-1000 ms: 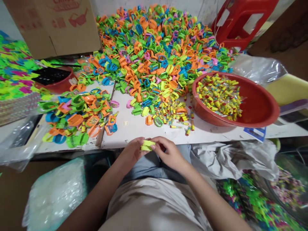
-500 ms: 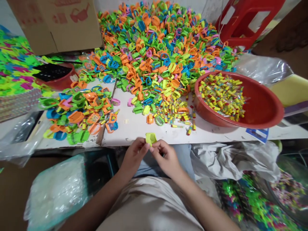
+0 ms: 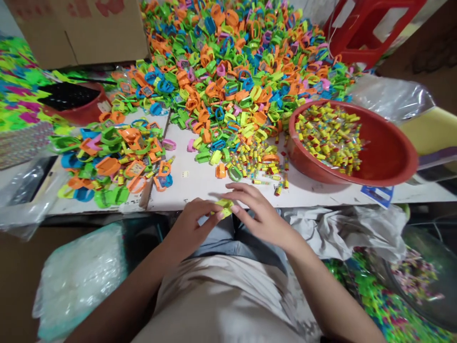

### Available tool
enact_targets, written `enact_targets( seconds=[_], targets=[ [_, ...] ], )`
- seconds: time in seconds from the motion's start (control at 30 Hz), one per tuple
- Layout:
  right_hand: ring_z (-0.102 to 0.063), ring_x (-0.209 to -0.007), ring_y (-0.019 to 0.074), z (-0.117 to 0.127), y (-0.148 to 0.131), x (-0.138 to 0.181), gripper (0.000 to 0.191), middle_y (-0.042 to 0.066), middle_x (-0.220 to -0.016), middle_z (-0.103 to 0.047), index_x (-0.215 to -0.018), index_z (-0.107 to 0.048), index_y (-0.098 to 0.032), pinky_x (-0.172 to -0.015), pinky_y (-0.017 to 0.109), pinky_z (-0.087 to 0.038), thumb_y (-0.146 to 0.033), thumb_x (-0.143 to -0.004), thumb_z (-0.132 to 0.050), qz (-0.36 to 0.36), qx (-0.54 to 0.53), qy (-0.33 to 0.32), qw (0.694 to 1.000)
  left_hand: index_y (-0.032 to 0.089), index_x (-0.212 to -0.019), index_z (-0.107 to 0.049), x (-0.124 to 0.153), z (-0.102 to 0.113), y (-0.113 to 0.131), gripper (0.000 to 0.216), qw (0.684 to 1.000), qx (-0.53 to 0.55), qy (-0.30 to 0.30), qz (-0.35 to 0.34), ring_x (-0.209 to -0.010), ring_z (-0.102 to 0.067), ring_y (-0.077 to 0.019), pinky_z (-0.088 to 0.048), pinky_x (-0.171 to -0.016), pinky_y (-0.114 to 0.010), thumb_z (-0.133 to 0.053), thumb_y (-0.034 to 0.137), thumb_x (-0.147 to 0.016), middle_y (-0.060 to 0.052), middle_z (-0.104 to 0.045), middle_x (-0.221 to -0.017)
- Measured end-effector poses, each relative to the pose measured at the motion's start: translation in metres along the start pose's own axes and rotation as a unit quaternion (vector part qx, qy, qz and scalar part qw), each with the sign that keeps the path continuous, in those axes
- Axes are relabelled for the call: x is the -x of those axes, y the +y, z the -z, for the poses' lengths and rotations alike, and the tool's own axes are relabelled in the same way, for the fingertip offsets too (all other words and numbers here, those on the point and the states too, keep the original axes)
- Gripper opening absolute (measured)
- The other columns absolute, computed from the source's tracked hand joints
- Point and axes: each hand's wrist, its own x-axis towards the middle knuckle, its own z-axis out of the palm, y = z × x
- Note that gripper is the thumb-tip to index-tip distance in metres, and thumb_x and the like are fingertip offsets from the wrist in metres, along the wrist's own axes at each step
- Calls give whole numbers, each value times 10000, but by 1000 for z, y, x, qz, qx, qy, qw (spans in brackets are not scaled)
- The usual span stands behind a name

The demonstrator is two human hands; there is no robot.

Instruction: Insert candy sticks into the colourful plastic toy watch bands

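Left hand [image 3: 191, 225]: grip clenched, thumb and fingertips pinching a small yellow-green piece [image 3: 224, 206] from its left side.

Right hand [image 3: 262, 215]: fingers stretched out and spread, fingertips lying on the right side of the same piece. The thumb is hidden, so it cannot be told whether this grip is grasping or only touching.

Location of the piece: between the two grips, at the near edge of the white surface [image 3: 314, 193], above the person's lap.

Just beyond the grips: a scatter of small yellow rolls [image 3: 264, 166] with a few loose coloured pieces among them.

Beyond and to the right of the right grip: a large red bowl [image 3: 396, 147], upright on the surface and partly filled with the same yellow rolls.

Well beyond both grips: a big heap of orange, green, blue and yellow plastic pieces [image 3: 232, 66] covering the far part of the surface.

Beyond and to the left of the left grip: a smaller heap of coloured pieces [image 3: 110, 157], apart from the main one. Behind it are a small dark red bowl [image 3: 84, 114] and a cardboard box [image 3: 78, 28].

Near side, to the left of the left grip: a clear plastic bag [image 3: 78, 281] below the surface edge.
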Motion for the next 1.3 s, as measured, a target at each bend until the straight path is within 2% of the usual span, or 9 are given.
enact_targets(
  seconds=[0.13,0.37,0.57,0.7,0.83,1.1,1.3],
  targets=[
    [-587,-1050,169,1,1,-2,159,83,-1091,-636,-936,-604,-204,-936,326,-450,-252,-956,-453,-8,-77,-57,995,220,-833,-688,-1,4,5,189,1000,10,-20,-2,-798,-559,-158,-412,-771,-282,-547,339,-875,-6,-689,-819],
    [-568,-1089,169,-3,-1,4,200,99,-1146,-608,-891,-557,-203,-968,343,-440,-311,-974,-410,-32,-157,-114,981,207,-779,-645,-2,5,7,208,996,48,-64,37,-758,-520,-150,-390,-721,-276,-534,359,-867,2,-614,-767],
    [-567,-1100,180,-7,-1,10,248,90,-1156,-607,-844,-548,-215,-981,372,-431,-376,-969,-408,-67,-188,-74,977,215,-782,-630,-2,2,8,234,998,25,-63,19,-730,-498,-162,-373,-691,-281,-511,395,-872,-1,-578,-725],
    [-562,-1104,179,-12,0,15,219,93,-1178,-595,-837,-546,-212,-980,381,-426,-337,-967,-421,-74,-180,-46,980,225,-832,-636,-1,3,8,248,995,-7,-94,21,-747,-506,-163,-377,-709,-279,-470,395,-901,2,-593,-768],
    [-543,-1124,177,-17,0,23,165,89,-1191,-591,-879,-566,-211,-987,381,-414,-245,-961,-428,-70,-134,-58,987,212,-769,-605,2,0,0,252,992,-34,-118,17,-717,-491,-161,-362,-713,-280,-470,379,-901,15,-560,-702],
    [-550,-1111,191,-41,1,46,127,98,-1142,-631,-842,-541,-208,-970,403,-419,-195,-934,-455,-91,-120,-100,984,196,-688,-544,22,-23,-21,246,986,-31,-160,28,-711,-500,-168,-350,-731,-310,-422,300,-875,6,-558,-675],
    [-557,-1097,211,-73,-1,75,137,101,-1139,-644,-770,-528,-210,-948,429,-406,-183,-895,-480,-163,-151,-25,975,205,-636,-517,46,-44,-31,258,988,-6,-137,76,-736,-461,-192,-344,-705,-328,-424,313,-851,-12,-572,-654]
  ],
)
